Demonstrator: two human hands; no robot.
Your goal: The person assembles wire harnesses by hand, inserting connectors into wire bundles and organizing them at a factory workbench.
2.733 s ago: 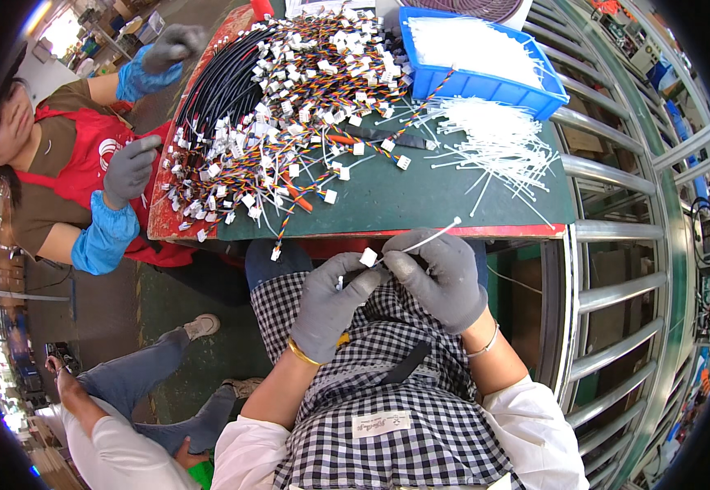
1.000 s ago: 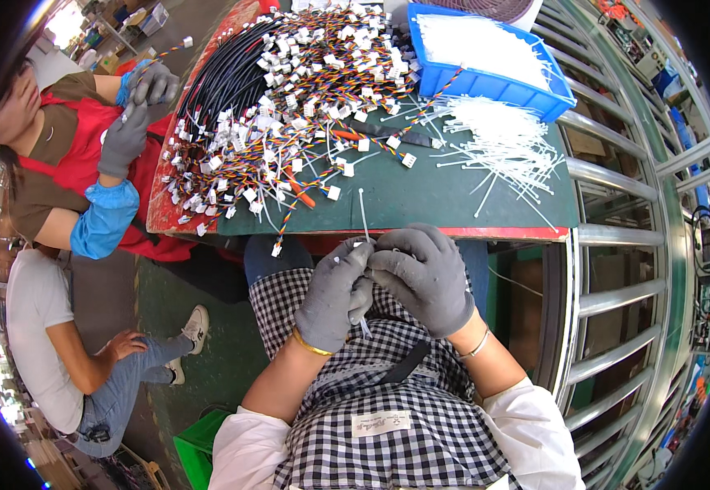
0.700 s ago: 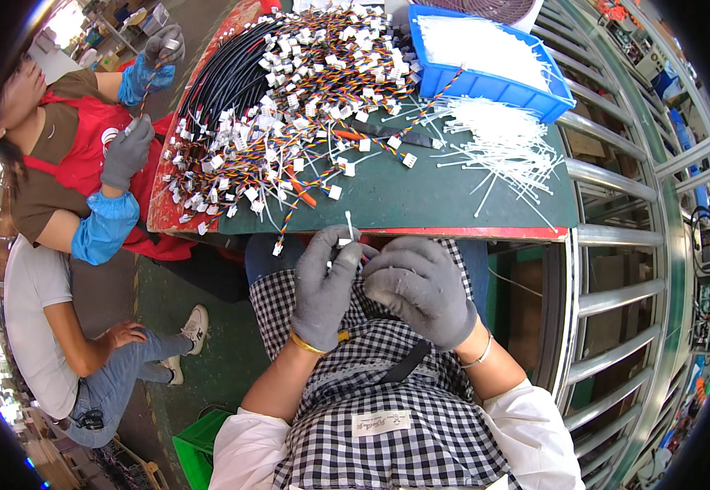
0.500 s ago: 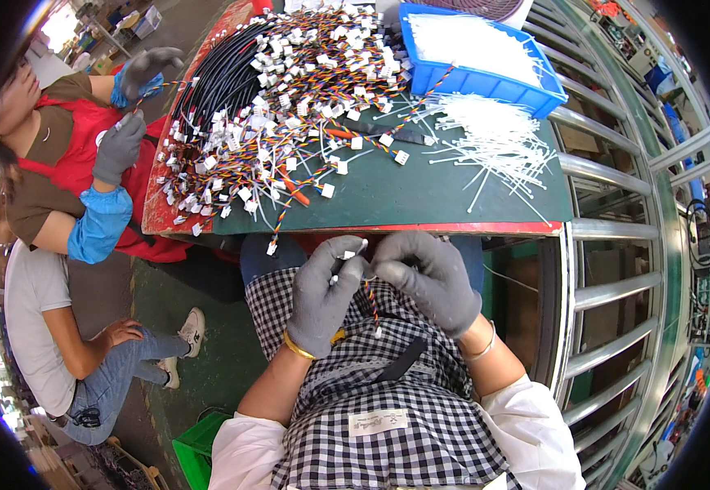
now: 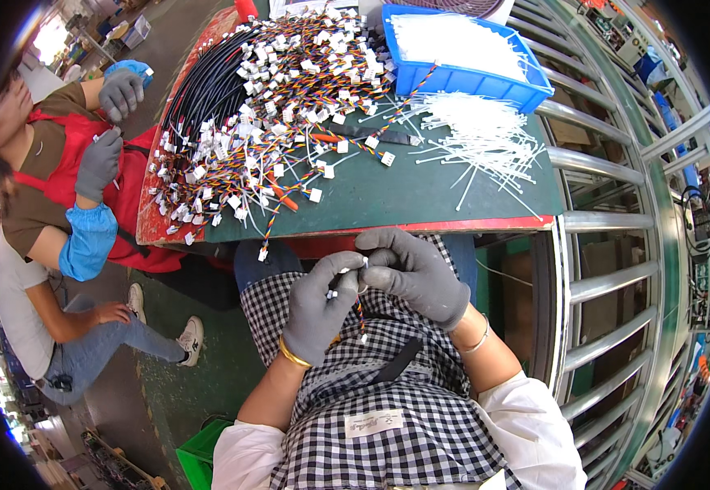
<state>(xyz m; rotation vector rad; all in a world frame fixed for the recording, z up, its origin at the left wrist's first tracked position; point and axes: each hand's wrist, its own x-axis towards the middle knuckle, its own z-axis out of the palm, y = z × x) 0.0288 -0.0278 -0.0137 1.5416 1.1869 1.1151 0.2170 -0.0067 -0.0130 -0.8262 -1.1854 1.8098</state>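
We see grey gloves on our left hand (image 5: 316,306) and right hand (image 5: 416,273), over a black-and-white checked apron (image 5: 371,392). The table (image 5: 420,192) is dark green, the bin (image 5: 461,77) bright blue, the cable ties (image 5: 477,135) white.

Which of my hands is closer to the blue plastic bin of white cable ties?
Right. The right hand lies below the blue plastic bin, on the same side; the left hand sits lower and further left.
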